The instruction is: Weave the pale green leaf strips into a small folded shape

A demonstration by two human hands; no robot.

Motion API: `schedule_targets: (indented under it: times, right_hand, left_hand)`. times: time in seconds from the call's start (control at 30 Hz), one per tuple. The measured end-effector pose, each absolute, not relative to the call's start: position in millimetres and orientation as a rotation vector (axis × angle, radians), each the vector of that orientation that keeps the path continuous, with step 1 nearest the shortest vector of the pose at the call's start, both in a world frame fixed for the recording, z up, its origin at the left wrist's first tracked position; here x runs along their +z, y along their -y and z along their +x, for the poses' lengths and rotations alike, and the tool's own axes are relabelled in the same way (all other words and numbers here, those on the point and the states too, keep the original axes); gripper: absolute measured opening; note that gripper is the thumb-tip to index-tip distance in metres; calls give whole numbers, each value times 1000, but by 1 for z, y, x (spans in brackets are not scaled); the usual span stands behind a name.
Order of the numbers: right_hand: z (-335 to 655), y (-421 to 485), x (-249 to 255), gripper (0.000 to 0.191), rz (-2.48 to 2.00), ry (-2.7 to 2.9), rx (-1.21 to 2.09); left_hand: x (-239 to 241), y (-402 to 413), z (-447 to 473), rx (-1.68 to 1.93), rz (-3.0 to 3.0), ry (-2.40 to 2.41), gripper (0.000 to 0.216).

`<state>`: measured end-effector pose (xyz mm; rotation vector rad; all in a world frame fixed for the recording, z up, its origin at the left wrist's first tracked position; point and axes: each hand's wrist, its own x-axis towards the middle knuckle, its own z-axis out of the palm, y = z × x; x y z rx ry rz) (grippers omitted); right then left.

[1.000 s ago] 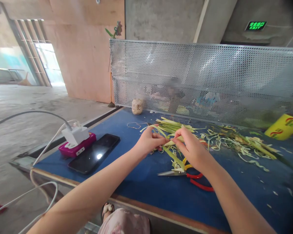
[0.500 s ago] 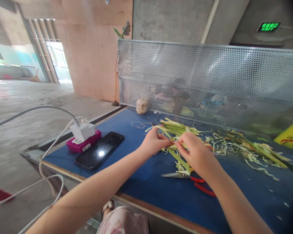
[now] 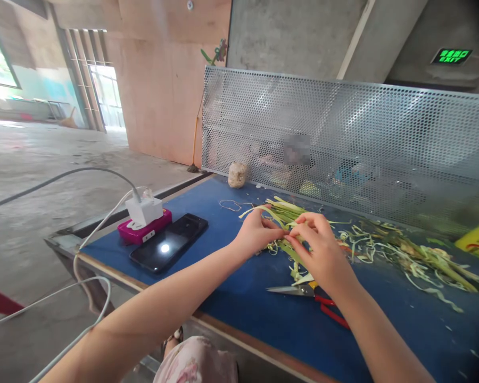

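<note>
Both hands meet over the middle of the blue table, fingertips nearly touching. My left hand [image 3: 257,232] is closed on a pale green leaf strip [image 3: 249,211], whose free end sticks out past the knuckles. My right hand [image 3: 317,247] pinches at the same spot, thumb and forefinger together; the exact part between them is hidden. Just behind the hands lies a bundle of green strips [image 3: 283,208]. Below them, scissors [image 3: 299,290] with red handles rest on the table, partly covered by the right wrist. Cut pieces [image 3: 297,271] lie by the blades.
A black phone [image 3: 170,242] lies left, beside a magenta power strip [image 3: 146,227] with a white charger [image 3: 144,210] and cables. Shredded strips [image 3: 415,250] spread to the right near a yellow object [image 3: 477,239]. A perforated metal screen [image 3: 343,138] borders the back, near a wrapped roll [image 3: 237,175].
The view has shifted slightly, so the scene sits a little further right. My hands stay together at the strip; the right hand's fingers have lifted and spread a little.
</note>
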<state>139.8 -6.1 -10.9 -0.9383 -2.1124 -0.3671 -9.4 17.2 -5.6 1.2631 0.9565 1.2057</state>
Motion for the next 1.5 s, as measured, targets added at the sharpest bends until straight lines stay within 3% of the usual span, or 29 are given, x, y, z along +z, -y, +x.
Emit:
schedule_targets:
  times: [0.13, 0.27, 0.33, 0.53, 0.63, 0.67, 0.73, 0.8, 0.93, 1.23, 1.5]
  right_hand:
    - [132, 8, -15, 11, -931, 2093, -474]
    - [126, 7, -18, 39, -912, 2060, -571]
    - [125, 4, -19, 43, -945, 2104, -621]
    - [121, 10, -10, 39, -1004, 2143, -919]
    - [119, 22, -11, 22, -779, 2070, -1015]
    - [119, 26, -13, 12, -686, 2067, -978]
    - [116, 29, -18, 22, -691, 2160, -832]
    - [113, 27, -22, 32, -1010, 2153, -667]
    - [111, 15, -25, 29, -1565, 1994, -333]
    - [118, 1, -29, 29, -1184, 1843, 720]
    - [126, 15, -17, 30, -1279, 1889, 917]
  left_hand:
    - [-3, -16, -10, 1174, 1076, -903, 49]
    - [-3, -17, -11, 1165, 999, -869, 40]
    - [-5, -17, -11, 1164, 969, -857, 40]
    - [-6, -19, -10, 1193, 887, -800, 35]
    - [-3, -22, -13, 1200, 827, -749, 18]
    - [-2, -23, -14, 1201, 810, -736, 13]
    - [0, -25, -15, 1208, 780, -718, 8]
    - [-1, -27, -16, 1224, 751, -712, 6]
    - [-3, -30, -16, 1238, 702, -710, 7]
    - [0, -30, -19, 1317, 652, -697, 9]
    - [2, -51, -32, 1526, 576, -758, 13]
